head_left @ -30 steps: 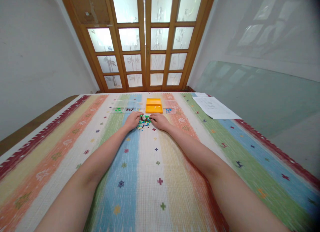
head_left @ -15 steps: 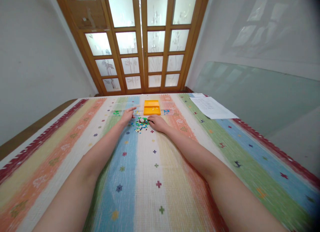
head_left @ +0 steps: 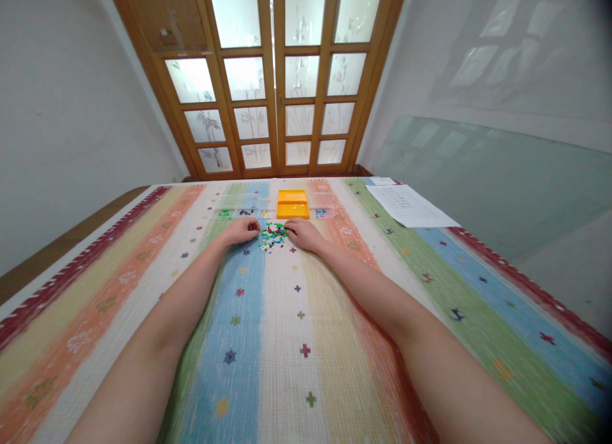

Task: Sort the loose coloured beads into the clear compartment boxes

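A loose pile of tiny coloured pieces (head_left: 273, 236), green, dark red, blue and pale, lies on the striped cloth between my hands. At its left edge is my left hand (head_left: 243, 230), its fingers curled into a pinch; anything held there is too small to make out. My right hand (head_left: 302, 233) rests at the pile's right edge, fingers bent together with the tips on the pieces, and what they grip is hidden. Just behind the pile stands an open yellow box (head_left: 293, 209), with a few pale specks in its front part.
Clear trays flank the box, holding sorted green pieces (head_left: 224, 213), dark red pieces (head_left: 246, 212), yellow pieces (head_left: 266, 213) and blue pieces (head_left: 320, 212). White paper sheets (head_left: 406, 205) lie at the table's right. The striped tablecloth (head_left: 284, 367) covers the table.
My left hand has drawn back from over the clear tray toward the pile, and its outstretched fingers have curled in. The dark red pieces behind it now show. My right hand has barely moved.
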{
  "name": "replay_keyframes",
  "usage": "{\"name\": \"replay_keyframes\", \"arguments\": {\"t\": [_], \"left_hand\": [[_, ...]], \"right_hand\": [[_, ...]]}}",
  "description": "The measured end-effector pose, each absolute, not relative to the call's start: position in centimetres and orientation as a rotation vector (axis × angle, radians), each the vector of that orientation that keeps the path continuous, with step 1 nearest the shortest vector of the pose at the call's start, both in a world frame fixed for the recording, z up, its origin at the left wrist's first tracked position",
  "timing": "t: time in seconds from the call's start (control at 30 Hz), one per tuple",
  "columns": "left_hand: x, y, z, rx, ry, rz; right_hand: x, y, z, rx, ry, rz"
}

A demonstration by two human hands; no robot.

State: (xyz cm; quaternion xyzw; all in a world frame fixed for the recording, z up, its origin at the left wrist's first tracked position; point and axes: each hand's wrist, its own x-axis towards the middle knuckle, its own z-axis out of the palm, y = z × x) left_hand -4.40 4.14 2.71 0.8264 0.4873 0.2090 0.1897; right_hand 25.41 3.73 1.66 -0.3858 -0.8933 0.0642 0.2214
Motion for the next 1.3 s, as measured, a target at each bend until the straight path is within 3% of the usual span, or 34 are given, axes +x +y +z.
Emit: {"name": "replay_keyframes", "arguments": {"t": [0.3, 0.77, 1.3], "left_hand": [[-4.7, 4.3, 2.2, 2.398, 1.412, 0.563], [-3.4, 5.5, 0.8, 2.021, 1.527, 1.106], [0.2, 8.5, 1.7, 1.399, 1.529, 1.371]], "right_hand": [[25.5, 4.1, 1.3, -1.021, -2.478, 0.150], [25.4, 3.8, 1.7, -1.051, -2.481, 0.179], [25.3, 3.2, 2.6, -1.089, -2.495, 0.195]]}}
